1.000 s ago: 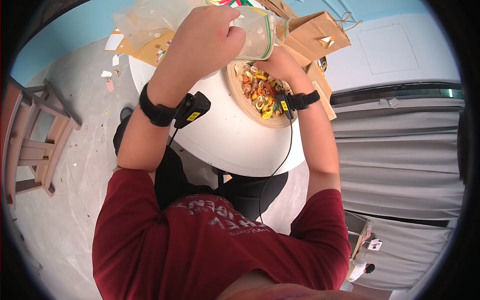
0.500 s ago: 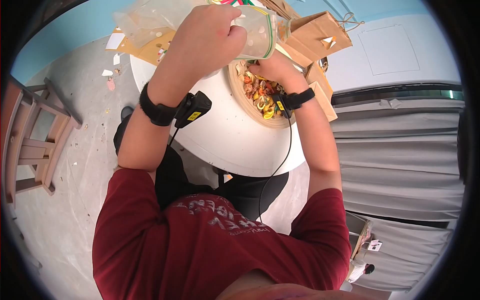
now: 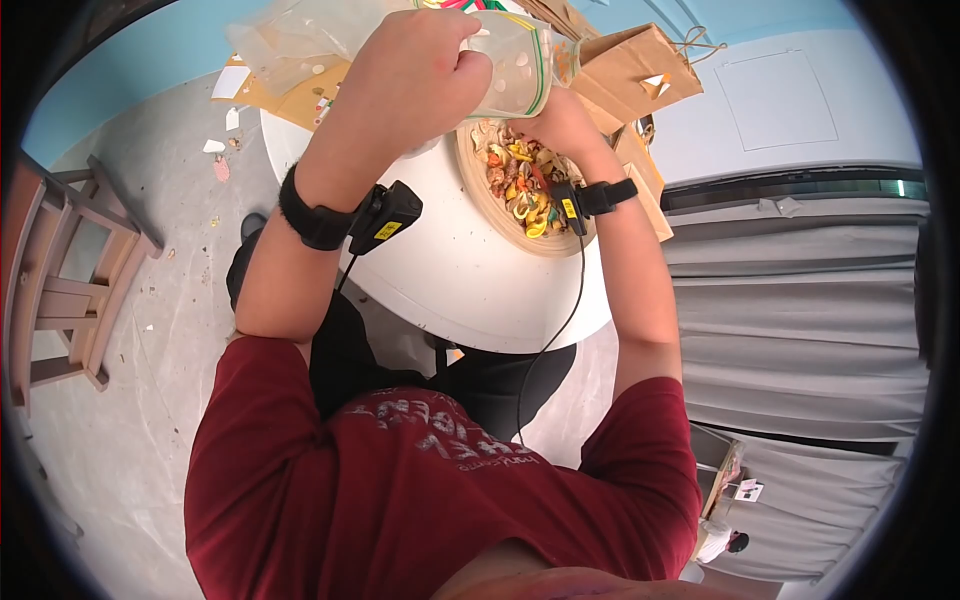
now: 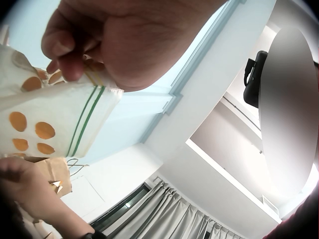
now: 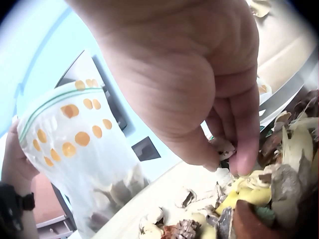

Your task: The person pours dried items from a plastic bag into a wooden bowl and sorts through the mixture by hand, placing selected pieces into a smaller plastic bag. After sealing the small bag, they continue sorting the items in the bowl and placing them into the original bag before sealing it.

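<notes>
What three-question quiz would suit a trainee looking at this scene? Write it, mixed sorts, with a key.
1. True or false: the left hand grips the plastic bag.
2. What does the right hand pinch?
A) a curtain
B) a small pale piece
C) a chair
3. Fill in the colour: the round plate of dried pieces stands on a ____ table.

Key: 1 true; 2 B; 3 white

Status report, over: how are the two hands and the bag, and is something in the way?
Left hand gripping zip bag. Right hand pinching pale piece over round plate. Bag hides plate's far edge from head view.
</notes>
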Tool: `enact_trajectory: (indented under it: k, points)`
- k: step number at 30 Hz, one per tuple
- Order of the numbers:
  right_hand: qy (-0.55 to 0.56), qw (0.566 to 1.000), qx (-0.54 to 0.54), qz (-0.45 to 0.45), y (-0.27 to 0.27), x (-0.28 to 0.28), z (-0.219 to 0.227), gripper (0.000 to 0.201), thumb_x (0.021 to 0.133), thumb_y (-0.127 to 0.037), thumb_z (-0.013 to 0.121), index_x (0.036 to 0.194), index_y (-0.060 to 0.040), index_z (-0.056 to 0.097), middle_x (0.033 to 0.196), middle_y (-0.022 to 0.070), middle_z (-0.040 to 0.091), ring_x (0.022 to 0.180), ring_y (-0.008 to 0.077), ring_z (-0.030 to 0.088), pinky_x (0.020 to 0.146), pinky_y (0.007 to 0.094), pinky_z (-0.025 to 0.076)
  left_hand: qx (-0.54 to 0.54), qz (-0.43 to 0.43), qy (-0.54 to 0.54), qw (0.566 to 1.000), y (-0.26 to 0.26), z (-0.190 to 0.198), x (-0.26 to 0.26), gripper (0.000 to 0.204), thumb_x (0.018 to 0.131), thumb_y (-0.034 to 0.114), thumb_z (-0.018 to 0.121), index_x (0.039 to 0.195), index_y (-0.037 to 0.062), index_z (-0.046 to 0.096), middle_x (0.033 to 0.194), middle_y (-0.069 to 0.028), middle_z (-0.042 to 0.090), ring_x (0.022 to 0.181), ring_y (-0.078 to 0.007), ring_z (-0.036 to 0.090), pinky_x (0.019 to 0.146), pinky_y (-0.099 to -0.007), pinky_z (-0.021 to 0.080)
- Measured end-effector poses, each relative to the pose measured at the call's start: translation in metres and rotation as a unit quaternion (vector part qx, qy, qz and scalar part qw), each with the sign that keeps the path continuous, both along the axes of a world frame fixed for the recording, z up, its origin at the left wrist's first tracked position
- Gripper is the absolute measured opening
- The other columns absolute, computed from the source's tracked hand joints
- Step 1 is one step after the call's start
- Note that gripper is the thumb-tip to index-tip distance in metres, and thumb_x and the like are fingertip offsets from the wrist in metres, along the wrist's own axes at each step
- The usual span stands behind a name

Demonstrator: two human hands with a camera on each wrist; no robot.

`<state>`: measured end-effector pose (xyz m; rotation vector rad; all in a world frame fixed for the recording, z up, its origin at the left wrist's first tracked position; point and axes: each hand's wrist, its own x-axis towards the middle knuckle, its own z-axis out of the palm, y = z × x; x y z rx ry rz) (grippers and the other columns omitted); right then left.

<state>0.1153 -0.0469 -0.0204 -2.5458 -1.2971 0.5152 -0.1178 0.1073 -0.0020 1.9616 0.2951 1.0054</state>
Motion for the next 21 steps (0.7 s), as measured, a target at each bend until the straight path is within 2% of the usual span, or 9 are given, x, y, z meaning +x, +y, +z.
enact_trajectory:
  k: [3,6,9,15,16,18,19,20,21]
  points:
    - [0.139,0.984,0.102,-0.05,-0.014,0.01,0.002,0.021,0.089,-0.006,0.075,0.105,0.0073,0.072,0.086,0.0115,0.076,0.076,0.0145,0.074,0.069,0.0272,0.059,0.003,0.0,0.002,1.0,0.0,0.0,0.0,0.043,0.086,0.014,0.059,0.121,-0.0082,0.07,0.058,-0.0127,0.058,0.05,-0.0169,0.054,0.052,-0.034,0.042]
    - [0.16,0.975,0.132,-0.074,-0.027,0.027,0.01,0.019,0.092,-0.005,0.073,0.106,0.0086,0.071,0.089,0.0112,0.076,0.079,0.0153,0.074,0.073,0.0259,0.061,-0.011,-0.002,0.015,1.0,-0.003,0.003,-0.001,0.043,0.086,0.014,0.06,0.121,-0.0079,0.07,0.058,-0.0129,0.058,0.051,-0.0168,0.055,0.053,-0.0338,0.043]
    - [0.165,0.957,0.228,-0.07,-0.036,0.017,0.04,0.023,0.092,-0.005,0.074,0.111,0.0084,0.071,0.092,0.0123,0.076,0.08,0.0163,0.075,0.074,0.0265,0.061,0.039,-0.006,-0.044,0.998,-0.002,-0.007,0.007,0.044,0.086,0.015,0.06,0.122,-0.0075,0.07,0.058,-0.0133,0.058,0.051,-0.0177,0.056,0.055,-0.0347,0.045]
    - [0.144,0.921,0.356,0.066,-0.032,-0.048,0.108,0.023,0.093,-0.003,0.073,0.113,0.0092,0.07,0.097,0.014,0.077,0.085,0.0185,0.076,0.075,0.0276,0.062,0.065,0.0,-0.028,0.997,-0.007,-0.007,0.012,0.043,0.085,0.015,0.06,0.12,-0.0075,0.07,0.06,-0.0166,0.059,0.052,-0.0223,0.058,0.058,-0.0366,0.047]
    - [0.125,0.922,0.358,0.073,-0.028,-0.062,0.11,0.022,0.093,-0.005,0.074,0.112,0.0067,0.072,0.092,0.0097,0.076,0.08,0.0143,0.073,0.071,0.0251,0.058,0.07,-0.001,-0.028,0.997,-0.007,-0.007,0.012,0.043,0.085,0.015,0.06,0.119,-0.0076,0.07,0.06,-0.0169,0.059,0.052,-0.0226,0.058,0.058,-0.0365,0.047]
    - [0.034,0.954,0.284,0.093,-0.021,-0.081,0.112,0.021,0.093,-0.006,0.074,0.112,0.0034,0.074,0.087,0.0064,0.074,0.075,0.0114,0.069,0.067,0.0236,0.054,0.078,-0.003,-0.028,0.997,-0.008,-0.007,0.013,0.042,0.085,0.015,0.059,0.119,-0.0079,0.07,0.061,-0.0176,0.06,0.052,-0.0233,0.058,0.058,-0.0362,0.047]
    - [-0.011,0.964,0.244,0.103,-0.017,-0.087,0.11,0.021,0.093,-0.007,0.074,0.112,0.0018,0.075,0.085,0.0047,0.073,0.072,0.0099,0.067,0.064,0.0228,0.053,0.083,0.002,-0.049,0.995,-0.009,-0.006,0.014,0.035,0.083,0.012,0.059,0.109,-0.0081,0.07,0.063,-0.0205,0.06,0.057,-0.0299,0.059,0.06,-0.0412,0.048]
    - [-0.05,0.959,0.255,0.116,-0.013,-0.088,0.101,0.02,0.092,-0.009,0.075,0.111,-0.0031,0.077,0.08,0.0013,0.069,0.066,0.0074,0.061,0.06,0.023,0.048,0.088,0.009,-0.07,0.994,-0.01,-0.005,0.014,0.029,0.081,0.01,0.059,0.1,-0.0082,0.07,0.065,-0.0235,0.061,0.062,-0.0365,0.061,0.063,-0.0461,0.049]
    - [-0.027,0.955,0.267,0.123,-0.012,-0.088,0.099,0.02,0.092,-0.01,0.075,0.111,-0.0023,0.077,0.08,0.0016,0.07,0.066,0.0074,0.061,0.06,0.0233,0.049,0.092,0.016,-0.09,0.992,-0.011,-0.005,0.013,0.023,0.079,0.008,0.058,0.09,-0.0084,0.07,0.067,-0.0264,0.061,0.067,-0.0432,0.062,0.066,-0.051,0.05]
